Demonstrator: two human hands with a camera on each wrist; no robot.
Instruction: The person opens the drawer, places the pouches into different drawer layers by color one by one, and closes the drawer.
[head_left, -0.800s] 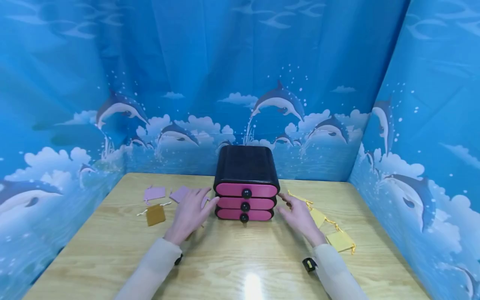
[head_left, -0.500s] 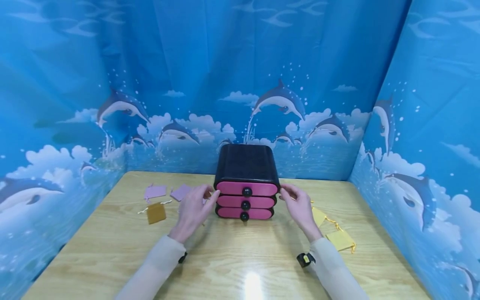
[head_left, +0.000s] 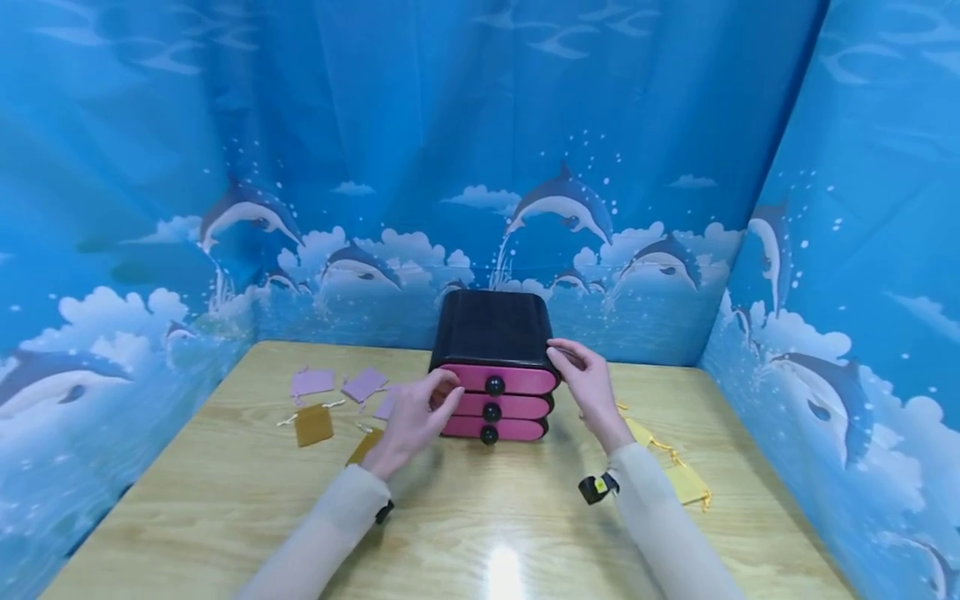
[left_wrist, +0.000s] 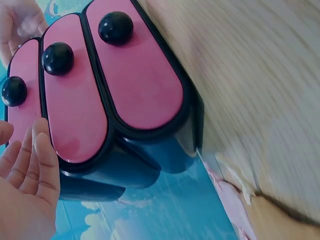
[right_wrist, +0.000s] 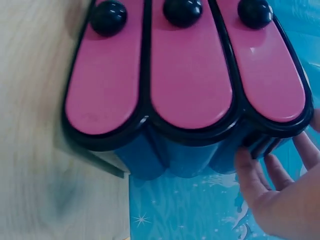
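Note:
A small black chest of drawers (head_left: 491, 325) stands mid-table, with three pink drawer fronts and round black knobs. My left hand (head_left: 416, 417) hovers before the left end of the upper drawers, fingers loosely bent and holding nothing. In the left wrist view its fingertips (left_wrist: 41, 131) overlap the top and middle drawer fronts, short of the top knob (left_wrist: 14, 91). At the chest's upper right corner is my right hand (head_left: 588, 387). The right wrist view has its relaxed fingers (right_wrist: 247, 172) along the side of the top drawer. All three drawers look pushed in.
Left of the chest lie lilac pouches (head_left: 311, 381) and brown drawstring pouches (head_left: 313, 425). Yellow pouches (head_left: 686, 483) with cords lie at the right, partly behind my right arm. A blue dolphin-print curtain (head_left: 375, 167) encloses the table's back and sides.
My left hand has moved right, from beside the chest to before its drawer fronts, uncovering a brown pouch. The right hand has risen to the chest's upper right corner.

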